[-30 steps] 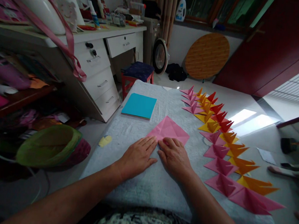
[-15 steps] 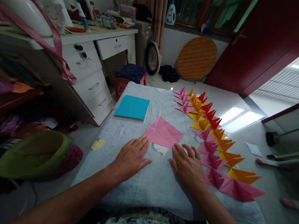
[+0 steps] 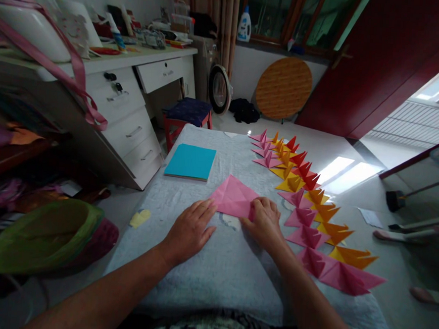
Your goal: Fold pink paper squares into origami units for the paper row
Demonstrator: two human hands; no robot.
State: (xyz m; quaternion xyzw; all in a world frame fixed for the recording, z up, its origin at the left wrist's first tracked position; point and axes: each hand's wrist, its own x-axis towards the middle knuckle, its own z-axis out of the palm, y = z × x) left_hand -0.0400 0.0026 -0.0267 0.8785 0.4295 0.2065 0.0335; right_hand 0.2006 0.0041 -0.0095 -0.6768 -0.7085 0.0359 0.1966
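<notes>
A creased pink sheet of origami paper (image 3: 233, 195) lies on the cloth-covered table, one corner pointing away from me. My left hand (image 3: 189, 227) rests flat, its fingertips on the sheet's left corner. At the right corner, my right hand (image 3: 263, 219) has its fingers curled on the paper, thumb below and fingers above, gripping the edge. Beyond my left hand is a stack of blue paper (image 3: 191, 162). To the right stand rows of folded paper cranes in pink (image 3: 307, 237), yellow-orange (image 3: 332, 233) and red (image 3: 308, 175).
The table (image 3: 197, 292) wears a pale blue cloth with a yellow patch (image 3: 140, 218) at its left edge. A green-lined bin (image 3: 44, 233) stands on the floor at left, below a white desk (image 3: 122, 109). A stool (image 3: 188, 114) is behind the table.
My right hand has moved left and its fingers have closed on the paper's right corner. My left hand stays on the left corner. The whole view has shifted slightly.
</notes>
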